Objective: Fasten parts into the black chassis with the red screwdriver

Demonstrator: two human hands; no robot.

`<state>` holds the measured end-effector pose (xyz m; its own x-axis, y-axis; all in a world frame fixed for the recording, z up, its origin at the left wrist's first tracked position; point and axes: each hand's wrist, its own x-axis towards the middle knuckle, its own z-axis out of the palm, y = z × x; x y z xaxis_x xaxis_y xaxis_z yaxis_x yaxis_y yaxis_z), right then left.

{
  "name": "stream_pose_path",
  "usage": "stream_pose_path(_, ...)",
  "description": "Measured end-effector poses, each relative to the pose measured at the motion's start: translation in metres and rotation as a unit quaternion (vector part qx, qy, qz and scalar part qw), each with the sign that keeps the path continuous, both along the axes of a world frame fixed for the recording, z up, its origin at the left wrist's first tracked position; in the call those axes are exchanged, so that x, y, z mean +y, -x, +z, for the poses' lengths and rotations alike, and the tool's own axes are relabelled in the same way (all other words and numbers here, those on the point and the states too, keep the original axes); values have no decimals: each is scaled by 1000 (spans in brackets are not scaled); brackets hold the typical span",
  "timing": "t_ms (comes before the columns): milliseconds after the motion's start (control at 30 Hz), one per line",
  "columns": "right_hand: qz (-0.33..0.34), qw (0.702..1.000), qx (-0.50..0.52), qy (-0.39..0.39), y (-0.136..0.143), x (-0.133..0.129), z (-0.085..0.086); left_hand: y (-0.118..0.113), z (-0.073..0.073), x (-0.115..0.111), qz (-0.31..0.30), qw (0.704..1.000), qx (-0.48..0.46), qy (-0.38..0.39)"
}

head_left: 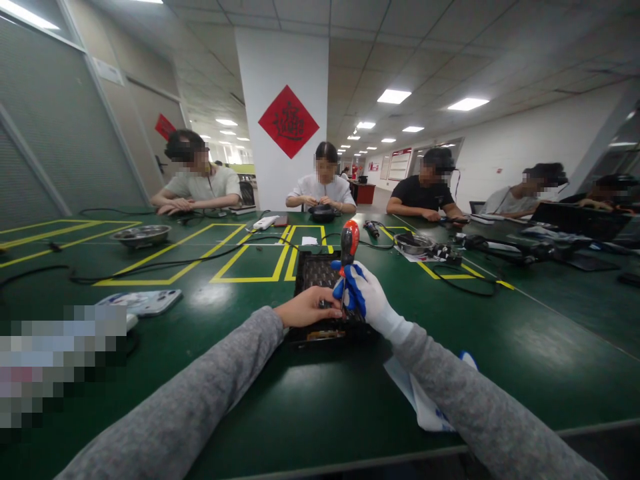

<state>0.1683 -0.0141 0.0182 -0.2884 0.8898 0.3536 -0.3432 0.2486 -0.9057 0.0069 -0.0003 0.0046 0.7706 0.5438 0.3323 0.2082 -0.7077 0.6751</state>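
Observation:
My right hand (367, 297), in a white and blue glove, is closed around a screwdriver (350, 240). Its red and black handle points up and the shaft runs down toward a black plastic tray-like part (313, 270) lying on the table. Bare, my left hand (313, 307) rests over that part, thumb and fingers pinched together beside the screwdriver's lower shaft. Whatever sits between those fingertips is too small to make out. Brownish pieces show along the near edge of the black part. The screwdriver's tip is hidden among my fingers.
A green table (240, 413) with yellow tape lines spreads around me. At left lie a phone (145, 302) and a metal bowl (143, 235). A white and blue glove (420, 400) lies by my right forearm. Cables, another bowl (414, 243) and several seated people are farther off.

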Motion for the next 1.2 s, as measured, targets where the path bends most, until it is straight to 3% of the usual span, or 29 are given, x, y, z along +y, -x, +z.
stream_pose_path(133, 3, 1000, -2, 13, -2, 3, -3, 0, 2, -1, -23, 1000, 2, 7)
stream_pose_path(433, 7, 1000, 11, 9, -1, 0, -1, 0, 3, -3, 6, 1000, -2, 12)
stream_pose_path(700, 6, 1000, 2, 13, -2, 1, -1, 0, 4, -3, -14, 1000, 5, 11)
stream_pose_path(967, 1, 1000, 15, 9, -1, 0, 0, -1, 1, -1, 35, 999, 6, 18)
stream_pose_path(1200, 5, 1000, 12, 17, -3, 0, 1, -2, 2, -1, -27, 999, -9, 13)
